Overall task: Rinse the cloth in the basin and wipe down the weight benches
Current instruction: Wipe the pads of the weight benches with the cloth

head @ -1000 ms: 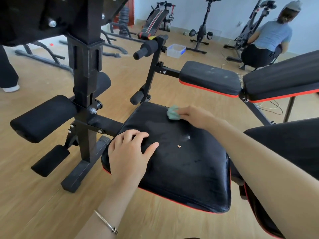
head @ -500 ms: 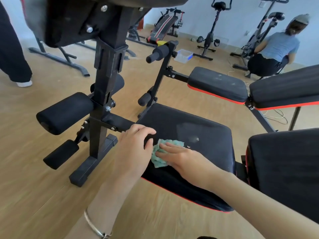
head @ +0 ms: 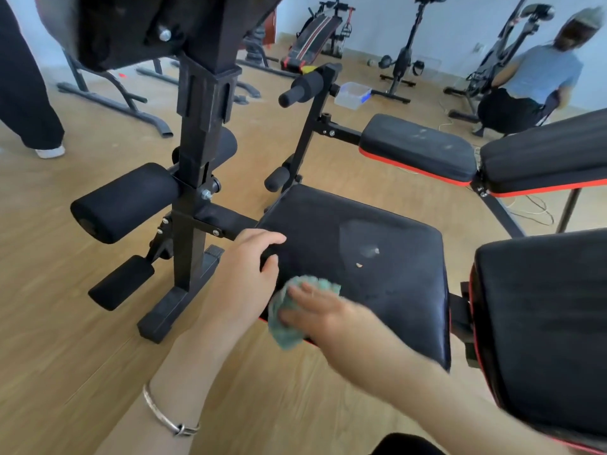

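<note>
At the seat pad's (head: 377,290) near-left edge, the right hand (head: 325,313), grip flat, presses the green cloth (head: 285,330), swept back from the far side; the left hand's (head: 243,280) grip curls round the corner. This pad seems nearly wiped.

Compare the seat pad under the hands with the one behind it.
The near seat pad shows a damp-looking patch and a small pale speck; the far seat pad shows pale dusty smudges. The near seat pad has the cloth on its edge; the far seat pad lies bare. Both are black with red trim.
</note>
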